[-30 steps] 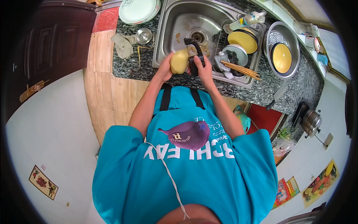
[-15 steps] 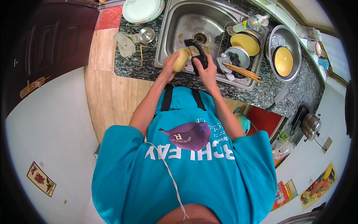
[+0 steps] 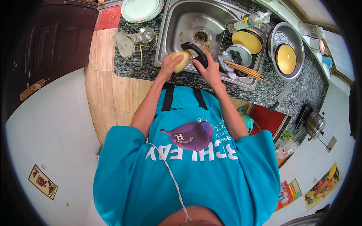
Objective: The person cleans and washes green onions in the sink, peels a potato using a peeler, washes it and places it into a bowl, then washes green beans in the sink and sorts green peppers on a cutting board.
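Left hand [image 3: 168,68]: closed round the pale potato [image 3: 180,61], firm grip!
Right hand [image 3: 210,70]: clutching the black peeler [image 3: 201,57], close by the potato.
Potato: up at the sink's [image 3: 181,22] near edge.
Peelings [image 3: 206,49]: scattered around the drain [image 3: 201,36].

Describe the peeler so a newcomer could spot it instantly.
Find the steel sink and its near edge. There the right hand holds the peeler, whose black, arched frame sets it apart from the rounded yellow potato in the left hand.
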`<act>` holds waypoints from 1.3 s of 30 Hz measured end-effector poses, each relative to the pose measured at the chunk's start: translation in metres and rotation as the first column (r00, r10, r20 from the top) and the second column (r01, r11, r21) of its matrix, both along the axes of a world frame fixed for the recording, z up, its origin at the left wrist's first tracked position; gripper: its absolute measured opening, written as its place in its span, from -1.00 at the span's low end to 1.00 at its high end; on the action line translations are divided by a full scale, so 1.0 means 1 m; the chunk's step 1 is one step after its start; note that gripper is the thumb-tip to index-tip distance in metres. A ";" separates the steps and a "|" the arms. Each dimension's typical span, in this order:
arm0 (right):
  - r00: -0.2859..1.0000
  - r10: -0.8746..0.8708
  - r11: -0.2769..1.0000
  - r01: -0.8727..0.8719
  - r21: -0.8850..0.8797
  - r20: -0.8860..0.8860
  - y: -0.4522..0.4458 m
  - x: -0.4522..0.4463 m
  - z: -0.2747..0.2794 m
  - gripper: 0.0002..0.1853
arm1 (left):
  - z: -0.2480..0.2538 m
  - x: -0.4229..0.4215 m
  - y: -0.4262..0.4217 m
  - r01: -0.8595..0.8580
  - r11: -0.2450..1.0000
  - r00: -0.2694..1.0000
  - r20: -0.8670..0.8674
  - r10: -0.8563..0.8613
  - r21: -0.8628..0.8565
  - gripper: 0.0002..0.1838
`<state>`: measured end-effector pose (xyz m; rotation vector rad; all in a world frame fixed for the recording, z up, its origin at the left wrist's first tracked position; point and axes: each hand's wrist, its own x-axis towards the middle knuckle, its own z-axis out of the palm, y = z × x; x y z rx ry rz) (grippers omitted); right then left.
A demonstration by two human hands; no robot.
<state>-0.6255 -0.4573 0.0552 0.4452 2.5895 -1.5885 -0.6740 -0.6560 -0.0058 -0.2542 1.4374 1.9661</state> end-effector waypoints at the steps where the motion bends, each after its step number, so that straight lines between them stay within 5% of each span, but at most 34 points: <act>1: 0.997 -0.023 0.999 0.020 0.033 0.079 0.004 0.001 -0.010 -0.56 | 0.001 0.000 0.001 0.022 0.997 0.997 -0.066 -0.026 -0.072 -0.56; 3: 0.993 -0.064 0.985 0.046 0.166 0.100 0.014 0.006 -0.028 -0.56 | 0.005 -0.003 0.003 0.014 0.999 0.998 -0.060 -0.016 -0.033 -0.55; 9: 0.982 -0.187 0.982 0.186 -0.024 -0.005 -0.003 0.008 -0.003 -0.59 | 0.009 -0.005 0.004 0.021 0.986 0.988 0.150 -0.046 0.167 -0.37; 12: 0.990 -0.143 0.986 0.141 -0.089 -0.016 -0.017 0.012 0.003 -0.61 | 0.023 -0.005 0.013 -0.155 0.958 0.944 0.322 0.072 0.240 -0.44; 16: 0.991 -0.116 0.991 0.111 -0.081 -0.061 -0.018 0.010 0.001 -0.60 | 0.022 -0.001 0.016 -0.143 0.965 0.953 0.295 0.074 0.221 -0.48; 18: 0.993 -0.092 0.995 0.090 -0.033 -0.079 -0.017 0.012 -0.004 -0.60 | 0.020 0.002 0.016 -0.045 0.989 0.990 0.137 0.025 0.142 -0.52; 21: 0.981 -0.047 0.997 0.058 0.055 -0.188 -0.017 0.011 -0.010 -0.60 | 0.013 0.001 0.013 -0.114 0.979 0.980 0.181 0.083 0.170 -0.55; 25: 0.990 -0.051 0.999 0.051 0.001 -0.130 -0.006 0.007 -0.022 -0.56 | 0.006 0.001 0.008 -0.051 0.989 0.995 0.087 0.039 0.137 -0.54; 27: 0.989 -0.142 0.976 0.132 0.175 0.047 0.006 0.004 -0.037 -0.56 | 0.019 0.003 0.006 -0.028 0.975 0.993 0.119 0.001 0.220 -0.53; 33: 0.988 -0.137 0.989 0.140 0.042 -0.074 -0.002 0.008 -0.008 -0.60 | 0.016 -0.003 0.012 -0.005 0.985 0.997 0.078 -0.009 0.175 -0.47; 35: 0.993 -0.118 0.992 0.117 -0.036 -0.024 -0.010 0.013 -0.016 -0.57 | 0.019 0.002 0.010 0.003 0.993 0.997 0.074 -0.011 0.115 -0.45; 37: 0.986 -0.086 0.988 0.066 0.137 0.142 0.001 0.020 -0.045 -0.55 | 0.030 0.002 0.011 -0.044 0.972 0.992 0.125 0.015 0.233 -0.45; 39: 0.982 -0.119 0.991 0.109 0.074 0.144 0.000 0.028 -0.045 -0.55 | 0.029 0.005 0.010 -0.087 0.963 0.991 0.124 0.057 0.253 -0.47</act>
